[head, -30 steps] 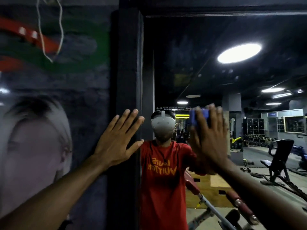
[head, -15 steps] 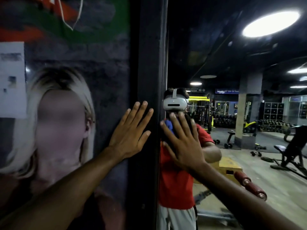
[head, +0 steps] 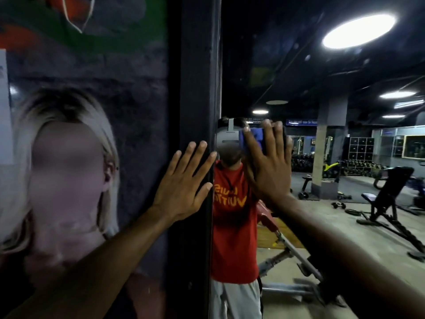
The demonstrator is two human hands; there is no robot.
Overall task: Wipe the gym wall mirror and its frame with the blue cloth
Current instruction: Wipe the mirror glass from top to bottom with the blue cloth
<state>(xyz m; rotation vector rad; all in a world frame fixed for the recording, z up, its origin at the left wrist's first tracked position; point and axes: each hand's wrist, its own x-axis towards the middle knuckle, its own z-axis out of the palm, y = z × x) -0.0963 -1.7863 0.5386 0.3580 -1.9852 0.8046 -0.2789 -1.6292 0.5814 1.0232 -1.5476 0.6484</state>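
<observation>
At far left a wall poster [head: 80, 111] of a blond-haired figure fills the dark painted wall. Just right of it stands the mirror's black frame [head: 195, 65], a broad post whose long axis runs straight up and down through the whole view.

The left hand [head: 184, 183] lies flat against this post. Its fingers [head: 195, 150] are straight and spread and grasp nothing, and the hand seems to serve only as a brace.

Right of the post is the mirror [head: 322, 65]. Its glass reflects a person in a red shirt, round ceiling lights and a weight bench out on the gym floor.

The right hand [head: 269, 162] is raised against the glass close to the frame's inner edge. Its fingers [head: 266, 134] point upward, extended rather than clenched, and press the blue cloth [head: 251, 139] flat to the mirror. The cloth shows as a blue patch past the fingertips and on their left side. The rest is hidden under the palm, and whether the thumb hooks any of it cannot be told.

So the cloth sits on the glass at about head height, just beside the frame and to its right. The left hand is nearer the frame, in fact on it, but the right hand carries the cloth. To reach the frame, the right hand would probably sweep a short way leftward. It could then run along the post's vertical length, and the left hand would have to lift clear of that path.
</observation>
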